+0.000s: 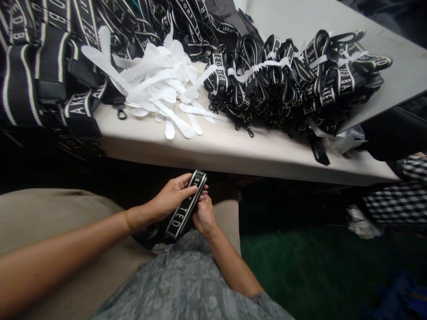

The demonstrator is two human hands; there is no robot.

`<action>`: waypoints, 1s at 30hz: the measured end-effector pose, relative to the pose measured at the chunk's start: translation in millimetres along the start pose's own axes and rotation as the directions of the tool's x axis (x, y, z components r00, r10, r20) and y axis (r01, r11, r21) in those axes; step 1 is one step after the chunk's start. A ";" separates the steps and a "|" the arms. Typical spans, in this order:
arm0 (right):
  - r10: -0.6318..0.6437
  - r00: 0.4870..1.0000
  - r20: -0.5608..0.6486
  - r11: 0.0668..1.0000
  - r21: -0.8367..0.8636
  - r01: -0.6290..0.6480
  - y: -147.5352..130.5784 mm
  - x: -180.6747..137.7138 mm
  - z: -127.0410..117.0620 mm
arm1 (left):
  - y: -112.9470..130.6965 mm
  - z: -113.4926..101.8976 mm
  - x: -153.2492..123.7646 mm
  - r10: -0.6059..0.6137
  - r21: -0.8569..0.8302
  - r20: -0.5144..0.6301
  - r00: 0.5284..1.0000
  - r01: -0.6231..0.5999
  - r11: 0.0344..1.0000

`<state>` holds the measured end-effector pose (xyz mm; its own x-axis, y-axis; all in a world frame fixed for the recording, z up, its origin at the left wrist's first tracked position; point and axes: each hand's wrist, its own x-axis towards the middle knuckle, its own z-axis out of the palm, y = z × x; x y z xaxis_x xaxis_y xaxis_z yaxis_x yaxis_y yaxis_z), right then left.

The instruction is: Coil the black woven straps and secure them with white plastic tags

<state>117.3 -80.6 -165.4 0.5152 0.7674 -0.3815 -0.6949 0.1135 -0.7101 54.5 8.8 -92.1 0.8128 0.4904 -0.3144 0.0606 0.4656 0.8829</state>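
A black strap with white stripes and lettering [184,209] is folded over my lap, below the table's front edge. My left hand [171,198] grips it from the left near its top end. My right hand [204,216] holds it from the right, fingers pressed against the strap's edge. Both hands meet at the folded top of the strap. The strap's lower part runs down toward my lap and is partly hidden by my left wrist.
A white table [233,151] stands in front of me. A pile of white serrated plastic ties [156,80] lies on it. Several bundled straps [293,80] sit to the right, loose straps [43,62] heap at the left. A green floor [316,266] shows at the right.
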 end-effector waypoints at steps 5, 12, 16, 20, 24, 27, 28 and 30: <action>-0.004 0.999 -0.053 1.000 0.002 0.004 0.6 -4.9 3.3 | -1.6 -2.2 3.2 0.026 0.028 -0.057 0.998 -0.024 0.999; 0.004 0.988 0.157 0.997 0.070 -0.015 -8.2 -16.7 17.1 | -7.5 -9.2 11.3 0.148 0.093 -0.189 0.971 -0.132 0.987; -0.068 0.975 0.214 0.994 -0.065 0.083 -2.2 -19.1 17.6 | -18.2 -14.4 14.5 0.164 0.136 -0.198 0.966 -0.139 0.981; -0.067 0.981 0.180 0.967 -0.230 0.108 6.4 -17.7 14.7 | -23.7 -17.7 14.2 0.243 0.351 -0.254 0.936 -0.144 0.925; -0.122 0.985 0.119 0.959 -0.242 0.148 10.4 -18.6 12.7 | -16.8 -14.6 6.5 0.423 0.736 -0.180 0.888 -0.164 0.656; -0.149 0.988 0.046 0.977 -0.149 0.154 4.4 -20.0 14.1 | -10.7 -12.6 1.5 0.600 0.847 -0.138 0.788 -0.220 0.483; -0.140 0.990 0.030 0.984 -0.108 0.143 1.0 -20.3 15.4 | -9.9 -12.4 0.7 0.615 0.844 -0.151 0.774 -0.223 0.487; -0.144 0.989 0.024 0.989 -0.031 0.145 -5.6 -20.6 19.0 | -10.9 -12.0 -0.1 0.484 0.748 -0.170 0.859 -0.207 0.630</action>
<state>101.0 -85.0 -142.3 0.5978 0.7581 -0.2607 -0.5968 0.2037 -0.7761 46.8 12.6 -105.9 0.6288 0.7714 0.0981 0.3035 -0.3597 0.8823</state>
